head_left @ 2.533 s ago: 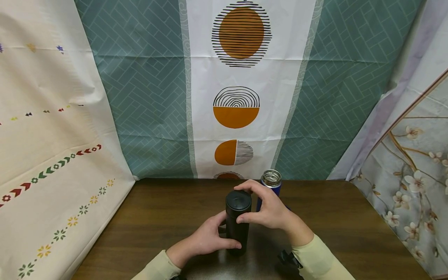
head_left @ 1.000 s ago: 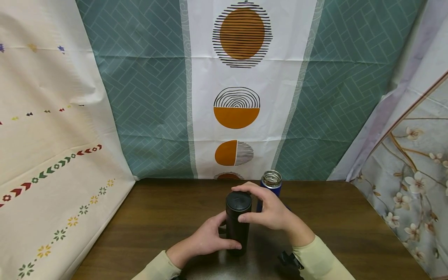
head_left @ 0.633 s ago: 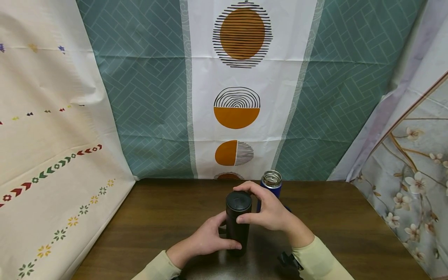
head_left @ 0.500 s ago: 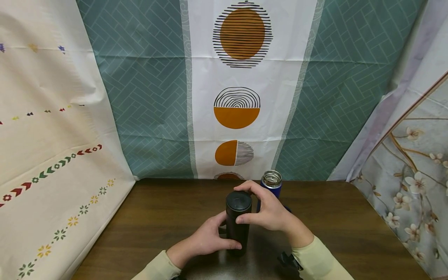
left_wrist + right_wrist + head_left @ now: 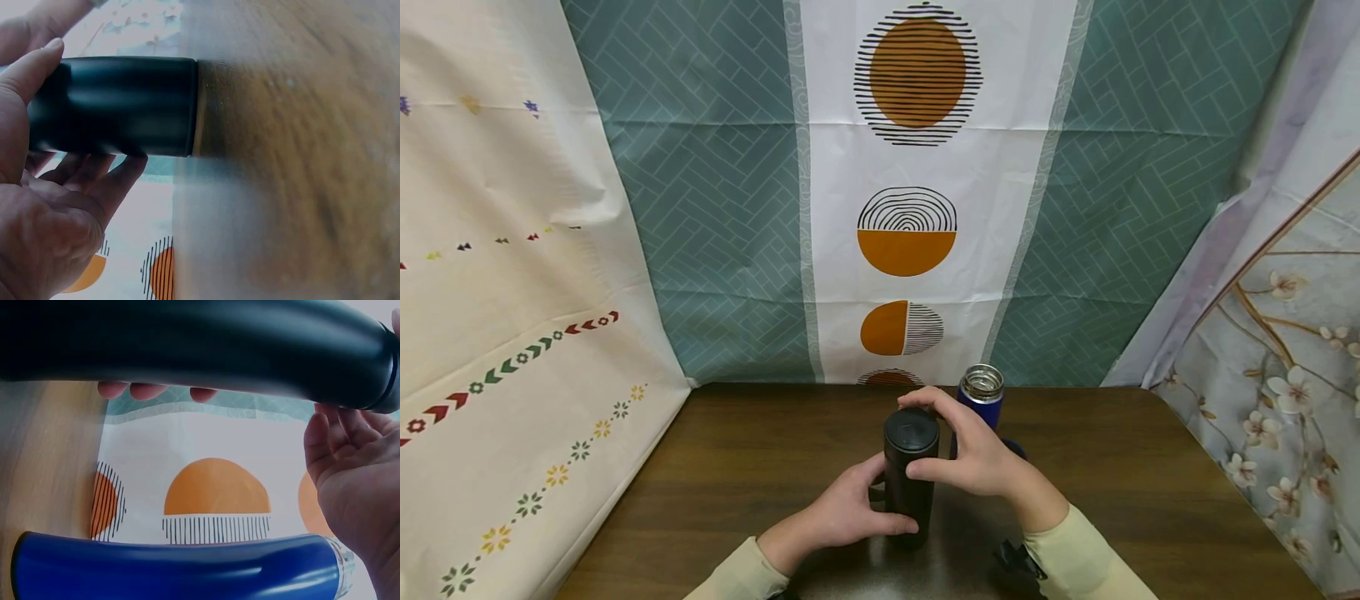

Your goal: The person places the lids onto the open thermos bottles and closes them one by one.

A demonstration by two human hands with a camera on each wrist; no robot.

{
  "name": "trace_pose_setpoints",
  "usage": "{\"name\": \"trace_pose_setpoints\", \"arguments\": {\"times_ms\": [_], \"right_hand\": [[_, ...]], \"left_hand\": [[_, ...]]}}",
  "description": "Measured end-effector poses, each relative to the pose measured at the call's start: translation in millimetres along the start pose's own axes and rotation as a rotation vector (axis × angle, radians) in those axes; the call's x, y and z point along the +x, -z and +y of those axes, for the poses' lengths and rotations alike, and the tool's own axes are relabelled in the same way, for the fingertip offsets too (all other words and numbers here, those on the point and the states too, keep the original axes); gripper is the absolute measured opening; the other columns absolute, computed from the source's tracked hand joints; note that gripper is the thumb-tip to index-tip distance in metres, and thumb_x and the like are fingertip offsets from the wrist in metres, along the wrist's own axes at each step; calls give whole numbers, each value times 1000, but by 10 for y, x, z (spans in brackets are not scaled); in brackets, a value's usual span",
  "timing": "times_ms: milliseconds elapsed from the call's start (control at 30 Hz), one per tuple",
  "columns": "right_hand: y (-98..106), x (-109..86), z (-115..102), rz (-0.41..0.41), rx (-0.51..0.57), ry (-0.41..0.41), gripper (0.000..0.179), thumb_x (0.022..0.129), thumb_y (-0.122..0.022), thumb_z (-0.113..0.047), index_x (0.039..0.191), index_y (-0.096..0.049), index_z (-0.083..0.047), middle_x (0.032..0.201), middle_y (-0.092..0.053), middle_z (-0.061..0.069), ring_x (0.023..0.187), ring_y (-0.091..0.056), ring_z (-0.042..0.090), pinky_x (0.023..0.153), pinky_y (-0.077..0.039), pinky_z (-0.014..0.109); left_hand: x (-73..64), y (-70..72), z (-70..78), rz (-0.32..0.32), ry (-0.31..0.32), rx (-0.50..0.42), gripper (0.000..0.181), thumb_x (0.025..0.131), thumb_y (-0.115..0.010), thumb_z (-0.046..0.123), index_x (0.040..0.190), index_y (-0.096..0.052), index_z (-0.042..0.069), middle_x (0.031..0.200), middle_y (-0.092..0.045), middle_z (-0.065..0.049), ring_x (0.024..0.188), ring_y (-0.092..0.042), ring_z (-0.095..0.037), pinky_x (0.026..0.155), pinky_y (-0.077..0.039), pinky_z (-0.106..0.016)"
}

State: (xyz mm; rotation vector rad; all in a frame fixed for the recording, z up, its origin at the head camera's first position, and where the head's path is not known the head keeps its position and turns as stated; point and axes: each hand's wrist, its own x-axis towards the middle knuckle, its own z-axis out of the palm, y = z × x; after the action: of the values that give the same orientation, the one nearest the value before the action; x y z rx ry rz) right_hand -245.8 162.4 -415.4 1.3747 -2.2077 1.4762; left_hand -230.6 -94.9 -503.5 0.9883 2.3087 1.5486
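Table (image 5: 760, 467): brown wood, beneath both hands' fingers.
Black bottle (image 5: 910, 500): upright within both hands' fingers; lid (image 5: 912, 430) on, inside hidden.
Blue bottle (image 5: 985, 408): upright just beyond the right fingers, mouth (image 5: 982, 379) uncovered, contents unclear; the right wrist view shows the side that the head view mostly hides.
Left hand (image 5: 846, 508): fingers curled round the black bottle's lower body.
Right hand (image 5: 976, 454): fingers gripping its top end.
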Motion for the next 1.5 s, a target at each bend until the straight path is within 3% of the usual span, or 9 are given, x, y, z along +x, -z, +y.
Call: {"name": "trace_pose_setpoints", "arguments": {"times_ms": [133,367,900,1500], "right_hand": [[17,9,13,-60,71,58,71,97,-80,-8,163,-52,-14,150,-65,8,135,-64,27,120,-47,43],[22,22,58,-111,123,137,67,102,-70,-5,166,-48,-8,152,-64,13,139,-59,30,120,-46,44],[67,-6,1,-65,32,33,68,95,-86,-7,158,-61,-16,146,-67,5,129,-65,25,113,-51,44],[48,4,-89,39,-90,34,67,87,-97,-18,149,-70,-19,136,-70,0,121,-64,22,103,-54,39]], "left_hand": [[3,1,-3,-1,-5,3,77,91,-95,37,157,-55,40,142,-70,12,131,-67,-16,110,-54,-42],[-13,6,23,-6,-9,30,77,93,-93,39,159,-53,36,142,-70,11,131,-67,-15,110,-55,-41],[-10,0,24,3,2,13,76,90,-96,38,156,-56,39,141,-71,12,129,-68,-16,108,-55,-39],[-10,4,45,6,-9,7,77,89,-97,35,155,-57,38,142,-70,12,128,-69,-16,108,-55,-39]]}}
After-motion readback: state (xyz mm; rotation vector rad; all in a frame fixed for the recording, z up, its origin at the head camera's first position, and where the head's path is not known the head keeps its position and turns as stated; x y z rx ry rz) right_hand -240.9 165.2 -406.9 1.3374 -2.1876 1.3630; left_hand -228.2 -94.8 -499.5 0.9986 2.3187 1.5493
